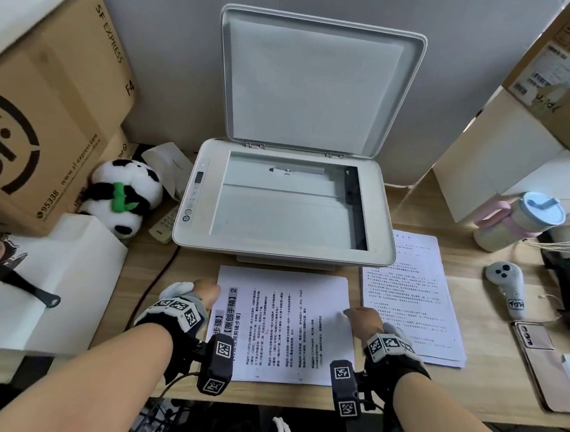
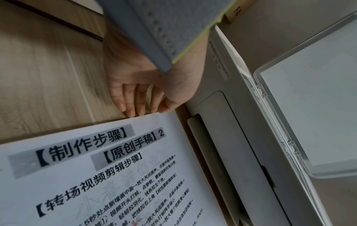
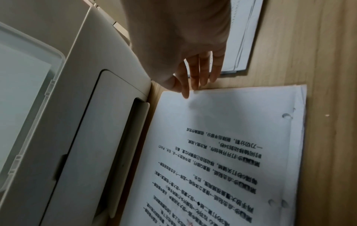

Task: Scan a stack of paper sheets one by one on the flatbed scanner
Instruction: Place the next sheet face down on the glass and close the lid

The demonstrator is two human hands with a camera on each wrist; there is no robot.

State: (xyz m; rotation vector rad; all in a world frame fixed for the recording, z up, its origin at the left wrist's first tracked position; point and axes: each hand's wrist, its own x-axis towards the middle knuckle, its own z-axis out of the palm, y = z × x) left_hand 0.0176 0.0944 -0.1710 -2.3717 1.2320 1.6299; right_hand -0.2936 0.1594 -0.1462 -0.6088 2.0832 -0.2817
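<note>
Nearest me, at the bottom centre of the head view, lies the stack of paper sheets [image 1: 283, 326] on the wooden desk [image 1: 486, 391], printed side up and turned sideways. My left hand [image 1: 205, 292] is at the stack's left edge; in the left wrist view my fingers [image 2: 133, 107] are nearly straight and close together, tips at the paper's edge, nothing clasped. My right hand [image 1: 364, 319] sits at the stack's right edge; in the right wrist view its fingers [image 3: 195, 73] hang straight, one fingertip touching the top sheet near its corner, holding nothing. Just right of that hand lies a second pile of printed sheets [image 1: 412, 297], close to the stack but apart from it. Further right along the frame are a phone [image 1: 544, 368] and a grey controller [image 1: 506, 286]. Above the stack, mid-frame, stands the flatbed scanner [image 1: 284, 202] with its lid [image 1: 318, 84] raised upright and its glass bed bare. Left of it sit a plush panda [image 1: 124, 199] and a remote [image 1: 164, 225]; a cardboard box [image 1: 50, 108] fills the upper left. At the right edge a pastel cup [image 1: 517, 220] stands before more boxes [image 1: 559, 65].
</note>
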